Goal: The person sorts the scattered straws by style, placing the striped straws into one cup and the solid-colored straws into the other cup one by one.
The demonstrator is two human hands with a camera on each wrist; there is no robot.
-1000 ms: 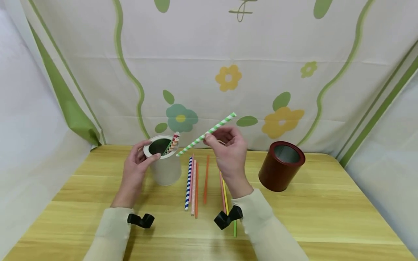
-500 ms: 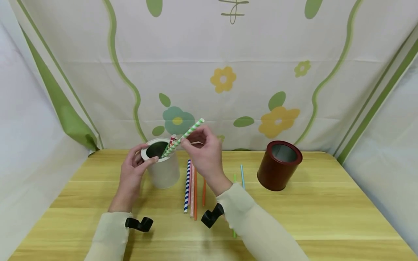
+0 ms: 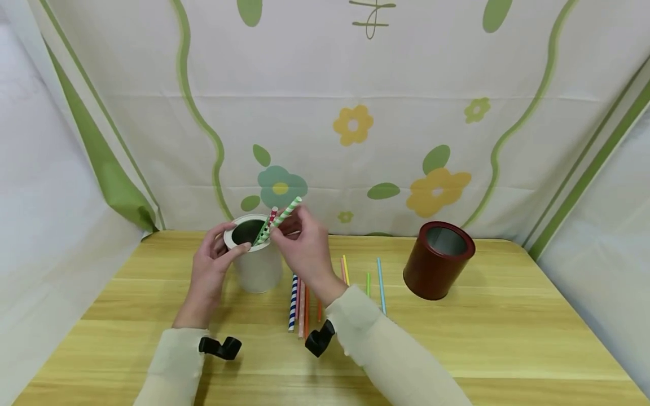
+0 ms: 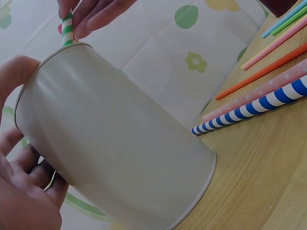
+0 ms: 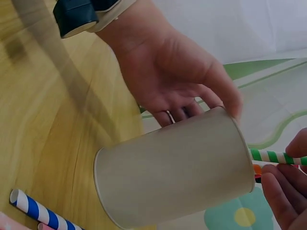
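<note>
My left hand (image 3: 213,268) grips the white can (image 3: 258,270) by its rim, the thumb over the near edge and the fingers round the far side. The can stands upright on the table. My right hand (image 3: 307,248) pinches a green-and-white striped paper straw (image 3: 289,210), whose lower end is inside the can's mouth. A red patterned straw (image 3: 273,214) leans in the same can, close beside the striped one. In the right wrist view the green-striped straw (image 5: 271,155) passes over the rim between thumb and fingers.
A dark red can (image 3: 437,262) stands at the right. Between the cans lie a blue-and-white striped straw (image 3: 293,307), an orange straw (image 4: 264,71), a light blue straw (image 3: 381,285), a green straw (image 3: 368,283) and several others. A printed curtain (image 3: 325,141) hangs behind the table.
My right hand has brought the green-striped straw leftward and lowered its end into the white can. The left hand keeps its grip on the rim.
</note>
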